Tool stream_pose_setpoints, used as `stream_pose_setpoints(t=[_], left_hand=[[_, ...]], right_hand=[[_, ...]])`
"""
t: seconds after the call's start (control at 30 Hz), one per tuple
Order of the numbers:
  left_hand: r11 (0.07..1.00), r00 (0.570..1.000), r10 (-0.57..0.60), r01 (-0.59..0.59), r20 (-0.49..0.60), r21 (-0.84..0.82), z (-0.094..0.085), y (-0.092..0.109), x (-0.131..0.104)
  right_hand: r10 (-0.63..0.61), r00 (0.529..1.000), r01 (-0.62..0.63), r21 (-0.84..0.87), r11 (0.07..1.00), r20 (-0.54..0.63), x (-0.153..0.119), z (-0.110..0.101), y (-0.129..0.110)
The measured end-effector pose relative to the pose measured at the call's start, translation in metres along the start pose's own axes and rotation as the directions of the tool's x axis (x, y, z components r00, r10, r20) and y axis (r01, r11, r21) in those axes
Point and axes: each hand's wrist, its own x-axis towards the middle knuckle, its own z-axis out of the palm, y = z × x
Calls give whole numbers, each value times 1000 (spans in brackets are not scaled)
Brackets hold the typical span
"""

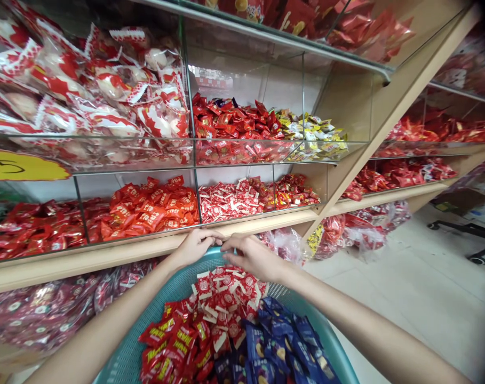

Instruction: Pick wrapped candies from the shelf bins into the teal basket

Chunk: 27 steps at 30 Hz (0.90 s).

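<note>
A teal plastic basket (342, 352) with perforated walls stands in front of me, against the shelf's lower front edge. My left hand (196, 246) lies at its far rim, fingers bent over it. Close beside it, my right hand (252, 257) curls on the same rim, its thumb on the inner side. The fingertips of both hands almost meet. Inside the basket are small red-and-white wrapped candies (230, 298) under my hands, red packets with yellow lettering (174, 341) at the left, and dark blue packets (282, 341) at the right.
Shelf bins ahead hold red-and-white candies (230, 201), orange-red packets (154, 208) and larger clear-and-red packs (106, 90), behind glass dividers. A yellow price tag (24, 165) hangs left. Plastic bags of goods (358, 229) lie under the shelf on the tiled floor (406, 298). Chair casters (476, 260) stand right.
</note>
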Motion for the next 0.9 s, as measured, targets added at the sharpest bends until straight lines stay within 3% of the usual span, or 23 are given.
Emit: stream_pose_setpoints(t=[0.2,0.3,0.4,0.53,0.7,0.9], left_hand=[[999,999,-32,32,-10,-7,1,1,0],[999,999,-46,46,-7,-2,1,2,-1],[998,998,-54,53,-13,-17,1,1,-1],[997,998,-61,61,-14,-41,2,1,0],[997,998,-62,61,-11,-46,1,4,0],[998,999,-41,40,-25,-41,1,3,0]], right_hand=[[69,952,-96,-77,992,-297,26,-32,27],[102,934,-148,-109,983,-342,42,-35,42],[62,954,-119,-180,976,-295,60,-32,47],[-30,992,-7,-297,955,-121,85,-26,44],[33,996,-1,-364,932,81,109,-23,40],[47,999,-40,-385,922,9,108,-22,36]])
